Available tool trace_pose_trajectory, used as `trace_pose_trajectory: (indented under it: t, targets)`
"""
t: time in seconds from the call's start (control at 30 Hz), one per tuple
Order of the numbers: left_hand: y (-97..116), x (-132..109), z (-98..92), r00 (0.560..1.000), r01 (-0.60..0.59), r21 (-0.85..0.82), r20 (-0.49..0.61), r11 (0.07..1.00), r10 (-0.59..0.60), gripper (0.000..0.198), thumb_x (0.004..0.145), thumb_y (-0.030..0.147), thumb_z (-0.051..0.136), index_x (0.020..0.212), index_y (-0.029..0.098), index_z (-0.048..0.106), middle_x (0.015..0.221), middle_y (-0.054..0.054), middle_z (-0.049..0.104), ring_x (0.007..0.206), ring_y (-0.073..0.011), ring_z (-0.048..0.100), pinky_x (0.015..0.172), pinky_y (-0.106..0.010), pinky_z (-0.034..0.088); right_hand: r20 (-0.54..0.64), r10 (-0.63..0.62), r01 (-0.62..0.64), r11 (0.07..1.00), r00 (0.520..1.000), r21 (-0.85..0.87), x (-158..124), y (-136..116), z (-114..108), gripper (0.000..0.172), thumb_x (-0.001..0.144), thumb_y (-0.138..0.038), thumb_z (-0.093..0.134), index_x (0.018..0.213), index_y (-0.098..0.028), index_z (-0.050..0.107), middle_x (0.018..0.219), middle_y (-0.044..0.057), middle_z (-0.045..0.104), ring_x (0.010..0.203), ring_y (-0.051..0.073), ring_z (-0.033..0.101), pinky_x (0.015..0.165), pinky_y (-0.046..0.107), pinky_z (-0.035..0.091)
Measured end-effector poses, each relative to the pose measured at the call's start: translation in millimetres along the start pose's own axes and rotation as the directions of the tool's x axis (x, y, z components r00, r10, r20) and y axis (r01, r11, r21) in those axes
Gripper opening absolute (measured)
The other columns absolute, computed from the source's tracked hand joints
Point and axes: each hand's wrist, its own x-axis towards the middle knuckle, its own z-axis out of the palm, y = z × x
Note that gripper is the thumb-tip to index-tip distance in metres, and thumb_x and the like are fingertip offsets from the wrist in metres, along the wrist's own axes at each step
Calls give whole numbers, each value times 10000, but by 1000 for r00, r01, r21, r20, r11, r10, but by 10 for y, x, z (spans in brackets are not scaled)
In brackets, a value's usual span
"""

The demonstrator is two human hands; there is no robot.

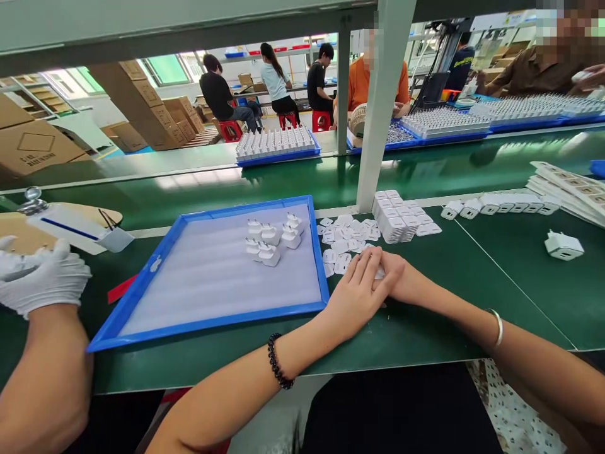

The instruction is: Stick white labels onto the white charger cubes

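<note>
My left hand (360, 287) lies with its fingers stretched out and side by side, thumb apart, resting against my right hand (399, 275). The right hand's fingers are mostly hidden behind the left one. A bit of a white piece (380, 273) shows between the hands; how it is held, if at all, I cannot make out. Loose flat white plastic covers (347, 234) are scattered just beyond my fingers. Neat stacks of the same covers (397, 221) stand behind them. To the left, a blue-rimmed tray (208, 325) holds several white plug chargers (269, 255), pins up.
A row of white charger housings (517, 203) runs along the back right, with a single charger (564, 246) nearer. White trays (567, 189) are piled at far right. A co-worker's gloved hand (51, 277) is at left, near a metal-topped fixture (66, 224). A post (378, 126) rises behind the stacks.
</note>
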Motion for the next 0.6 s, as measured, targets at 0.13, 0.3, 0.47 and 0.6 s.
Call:
trace_pose_trajectory:
  t: [0.13, 0.3, 0.47, 0.6]
  targets:
    - [25, 4, -36, 1000, 5, 30, -24, 1000, -5, 542, 990, 70, 384, 1518, -41, 342, 1446, -286, 560, 1365, -292, 585, 1094, -376, 543, 148, 45, -68, 985, 988, 158, -20, 9, -98, 430, 803, -246, 686, 1228, -220, 630, 1102, 91, 715, 1014, 260, 677, 979, 428, 548]
    - [46, -20, -56, 992, 92, 1, 89, 996, -92, 433, 977, 70, 385, 1373, -40, 521, 1373, -275, 631, 1231, -282, 688, 954, -320, 612, 376, 98, -265, 865, 922, 426, -67, 61, -272, 930, 679, -290, 847, 1491, -214, 401, 1180, 97, 714, 1069, 250, 705, 944, 406, 584]
    - [-53, -72, -38, 983, 175, -323, 104, 930, -149, 392, 926, 78, 453, 1294, 41, 584, 1292, -214, 700, 1208, -289, 694, 944, -382, 615, 442, 185, -410, 766, 878, 495, -1, 105, -443, 735, 828, -364, 754, 1486, -236, 451, 1231, 107, 728, 1101, 232, 713, 980, 412, 569]
    - [-152, -30, -95, 884, 386, -769, 151, 510, -442, 338, 900, 201, 628, 1235, 164, 655, 1205, -126, 749, 1083, -249, 730, 902, -362, 605, 194, 352, -397, 863, 916, 312, 227, 170, -347, 415, 1019, -416, 487, 1331, -158, 578, 1221, 154, 716, 1050, 236, 717, 918, 411, 587]
